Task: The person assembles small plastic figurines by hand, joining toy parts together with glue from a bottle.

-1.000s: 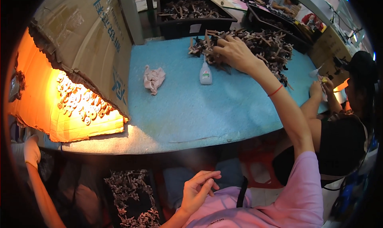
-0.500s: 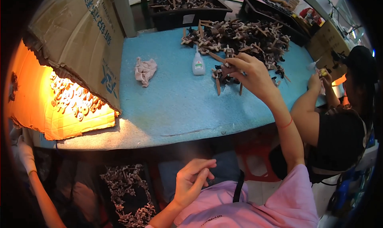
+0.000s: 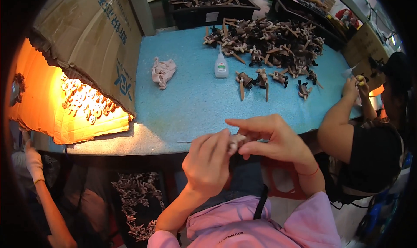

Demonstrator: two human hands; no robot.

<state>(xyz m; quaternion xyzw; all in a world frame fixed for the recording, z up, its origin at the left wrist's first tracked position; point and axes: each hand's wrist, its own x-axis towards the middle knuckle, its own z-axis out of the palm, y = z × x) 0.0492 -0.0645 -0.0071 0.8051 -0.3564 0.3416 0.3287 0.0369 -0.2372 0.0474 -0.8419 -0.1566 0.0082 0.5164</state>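
Observation:
My left hand (image 3: pixel 208 163) and my right hand (image 3: pixel 278 139) meet just in front of the table's near edge. Between them is a small pale, beige toy figure (image 3: pixel 236 143), mostly covered by fingers. The left fingers are closed round one side of it. My right thumb presses at its other side while the right index finger stretches out above. Beyond my hands, several brown toy figures with sword-like blades (image 3: pixel 261 79) lie apart from a large heap of the same figures (image 3: pixel 278 41). A white glue bottle (image 3: pixel 221 67) with a thin nozzle stands left of them.
On the blue tabletop (image 3: pixel 173 113) lies a crumpled pale cloth (image 3: pixel 163 72). At left, an open cardboard box (image 3: pixel 93 70) holds small round parts under orange light. Black bins (image 3: pixel 215 15) stand behind. A dark tray of parts (image 3: pixel 139 204) is below left. A co-worker (image 3: pixel 365 135) sits at right.
My right hand has come back from the figures on the table to my left hand, which has risen slightly. Both hands now close on a small figure. The view has shifted a little.

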